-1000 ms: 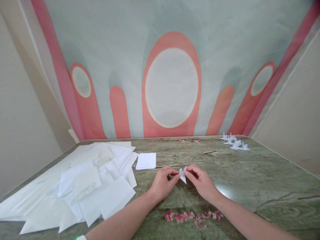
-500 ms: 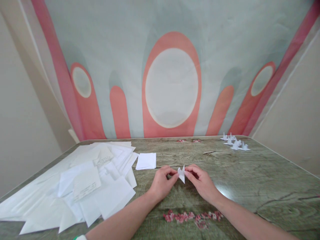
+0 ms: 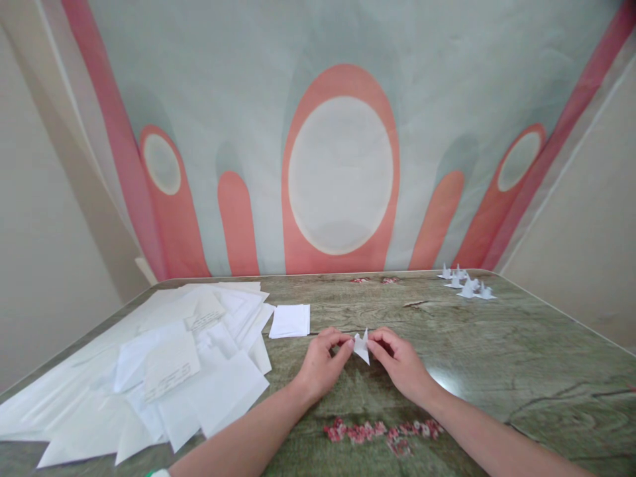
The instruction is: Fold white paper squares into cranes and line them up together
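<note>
Between my two hands, above the middle of the table, is a small white origami crane (image 3: 362, 349). My left hand (image 3: 324, 361) pinches its left side between thumb and fingers. On the other side, my right hand (image 3: 397, 358) grips it near the upright point. The lower tip of the folded paper points down toward me. Several finished-looking paper cranes (image 3: 467, 285) stand grouped at the far right of the table. To the left of my hands lies a neat stack of white paper squares (image 3: 290, 320).
A wide, loose heap of white paper sheets (image 3: 228, 391) spreads over the left of the wood-patterned table (image 3: 536, 358). Pink flower prints (image 3: 368, 432) decorate the tabletop near me. Behind the far edge hangs a green and coral patterned backdrop (image 3: 340, 172).
The crane's lower tip has shifted very slightly to the right. Both hands keep their pinch on it in nearly the same place.
</note>
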Demonstrator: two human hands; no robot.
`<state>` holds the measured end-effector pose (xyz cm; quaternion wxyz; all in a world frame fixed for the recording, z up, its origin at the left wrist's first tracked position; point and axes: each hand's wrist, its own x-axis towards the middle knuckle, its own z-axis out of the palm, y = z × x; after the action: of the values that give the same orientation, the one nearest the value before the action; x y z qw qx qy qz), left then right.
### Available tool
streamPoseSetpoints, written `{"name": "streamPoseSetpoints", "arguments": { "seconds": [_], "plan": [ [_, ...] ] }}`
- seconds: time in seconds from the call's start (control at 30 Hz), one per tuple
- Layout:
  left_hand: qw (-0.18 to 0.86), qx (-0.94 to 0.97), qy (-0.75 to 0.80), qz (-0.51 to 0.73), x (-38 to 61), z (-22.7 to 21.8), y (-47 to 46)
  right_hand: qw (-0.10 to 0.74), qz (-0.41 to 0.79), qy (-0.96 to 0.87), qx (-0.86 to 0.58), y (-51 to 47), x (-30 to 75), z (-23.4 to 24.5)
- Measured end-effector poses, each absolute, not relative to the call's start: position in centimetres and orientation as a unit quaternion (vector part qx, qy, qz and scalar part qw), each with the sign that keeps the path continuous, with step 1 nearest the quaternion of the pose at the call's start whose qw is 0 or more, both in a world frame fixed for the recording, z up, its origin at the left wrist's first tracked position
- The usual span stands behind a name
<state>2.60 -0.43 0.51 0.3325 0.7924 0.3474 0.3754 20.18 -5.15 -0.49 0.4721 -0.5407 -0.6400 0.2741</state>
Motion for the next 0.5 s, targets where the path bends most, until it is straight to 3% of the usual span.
{"name": "streamPoseSetpoints", "arguments": {
  "seconds": [0.27, 0.5],
  "plan": [
    [0.313, 0.800, 0.358, 0.365, 2.8, 0.2, -0.5, 0.473, 0.268, -0.646, -0.536, -5.0, 20.2, -0.7],
    [0.226, 0.797, 0.422, 0.368, 2.7, -0.1, -0.5, 0.468, 0.208, -0.664, -0.545, -6.1, 19.4, 0.0]
  ]
}}
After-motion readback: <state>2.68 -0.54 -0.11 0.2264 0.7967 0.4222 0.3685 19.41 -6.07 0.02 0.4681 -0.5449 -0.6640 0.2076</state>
